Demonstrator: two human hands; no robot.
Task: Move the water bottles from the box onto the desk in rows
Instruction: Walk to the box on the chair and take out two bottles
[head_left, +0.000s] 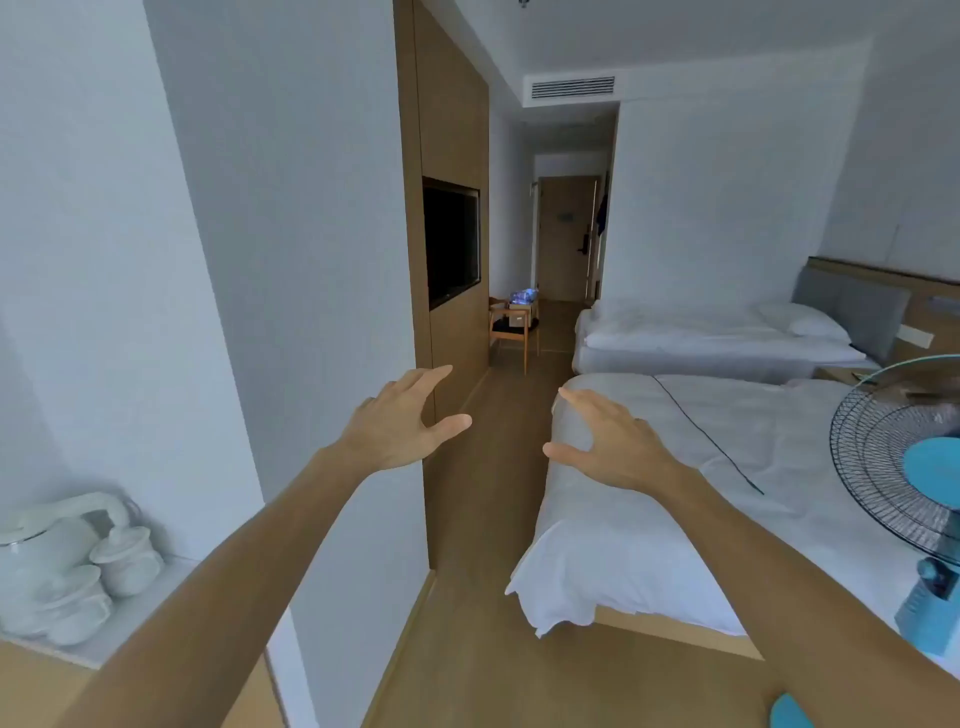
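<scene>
Two hands raised mid-air, left hand (400, 426) and right hand (610, 441), fingers spread, holding nothing. Box (522, 306) with water bottles (521, 296) on chair (511, 332) at 12 o'clock, well apart.

I count two hands in front of me: the left hand (400, 421) left of centre, the right hand (610, 441) right of centre, each with fingers spread and holding nothing. Two beds with white sheets fill the right side: the near bed (649, 499) at lower right and the far bed (701, 335) above it. One pillow (805, 319) lies on the far bed. One fan (909, 467) stands at the right edge. One television (451, 241) sits above centre. One chair (511, 330) stands mid-frame, carrying one box (521, 310) of water bottles (522, 296), too small to count. At lower left I see one kettle (49, 535) and at least three cups (127, 558).
</scene>
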